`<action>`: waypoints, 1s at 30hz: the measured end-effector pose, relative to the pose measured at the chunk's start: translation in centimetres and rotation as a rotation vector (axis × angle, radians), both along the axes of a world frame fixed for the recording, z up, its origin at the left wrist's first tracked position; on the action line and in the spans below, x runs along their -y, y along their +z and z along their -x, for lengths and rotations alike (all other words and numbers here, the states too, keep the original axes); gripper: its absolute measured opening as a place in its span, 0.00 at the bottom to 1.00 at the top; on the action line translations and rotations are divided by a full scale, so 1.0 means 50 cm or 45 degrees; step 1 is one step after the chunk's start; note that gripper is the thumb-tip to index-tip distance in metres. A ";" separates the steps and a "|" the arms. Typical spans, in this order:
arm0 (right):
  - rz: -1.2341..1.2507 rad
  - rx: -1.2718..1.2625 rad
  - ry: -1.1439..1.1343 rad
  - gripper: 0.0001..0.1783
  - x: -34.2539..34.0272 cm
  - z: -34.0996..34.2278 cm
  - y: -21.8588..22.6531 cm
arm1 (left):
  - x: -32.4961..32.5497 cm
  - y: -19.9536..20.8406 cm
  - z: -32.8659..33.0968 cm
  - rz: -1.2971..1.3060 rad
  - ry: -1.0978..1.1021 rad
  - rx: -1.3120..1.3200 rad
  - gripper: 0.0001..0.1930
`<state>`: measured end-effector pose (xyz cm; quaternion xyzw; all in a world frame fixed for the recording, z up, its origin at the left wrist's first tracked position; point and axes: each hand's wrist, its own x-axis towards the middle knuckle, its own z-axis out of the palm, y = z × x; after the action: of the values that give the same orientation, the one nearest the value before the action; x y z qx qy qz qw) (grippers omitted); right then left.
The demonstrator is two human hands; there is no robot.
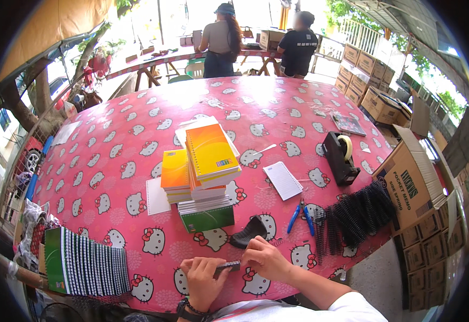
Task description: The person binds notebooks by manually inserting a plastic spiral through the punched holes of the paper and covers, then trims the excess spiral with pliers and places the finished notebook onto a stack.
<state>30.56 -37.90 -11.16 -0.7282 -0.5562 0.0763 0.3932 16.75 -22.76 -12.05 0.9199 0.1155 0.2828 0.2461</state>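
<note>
My left hand (205, 277) is closed around a small dark ridged thing (228, 266) seen almost edge-on, perhaps a spiral-bound notebook. Fingers curled together, my right hand (267, 260) is at its right end; what they pinch is too small to make out. Just beyond lies a black curved thing (248, 232). A stack of spiral notebooks with yellow and orange covers (210, 150) stands ahead, a green notebook (207, 219) low at its front. Right of my hands are blue-handled pliers (301, 217) and a heap of black binding spirals (358, 214).
Green-covered notebooks (87, 263) stand in a row at the left edge. A lined notepad (283, 181) and a black tape dispenser (341, 158) lie toward the right. An open carton (412, 182) and stacked boxes (425, 263) flank the pink table (111, 188). Two people stand beyond it.
</note>
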 end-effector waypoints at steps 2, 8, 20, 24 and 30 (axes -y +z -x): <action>0.002 -0.113 0.035 0.10 -0.001 0.002 0.005 | 0.000 -0.003 0.002 -0.010 0.009 -0.011 0.12; 0.218 -0.573 0.106 0.16 0.007 0.003 0.016 | 0.001 0.001 0.004 0.011 -0.006 0.017 0.13; 0.221 0.125 -0.246 0.29 0.022 -0.100 -0.038 | -0.009 0.007 0.017 0.016 -0.244 -0.161 0.11; 0.250 0.149 -0.253 0.34 0.017 -0.090 -0.058 | -0.007 0.011 0.017 0.023 -0.249 -0.147 0.08; 0.316 0.204 -0.326 0.37 0.002 -0.088 -0.077 | -0.009 0.028 0.015 0.101 -0.293 -0.130 0.07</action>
<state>34.96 -37.99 -15.00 -0.8397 -0.4748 0.0355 0.2613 16.01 -22.30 -10.65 0.9297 0.0327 0.2009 0.3068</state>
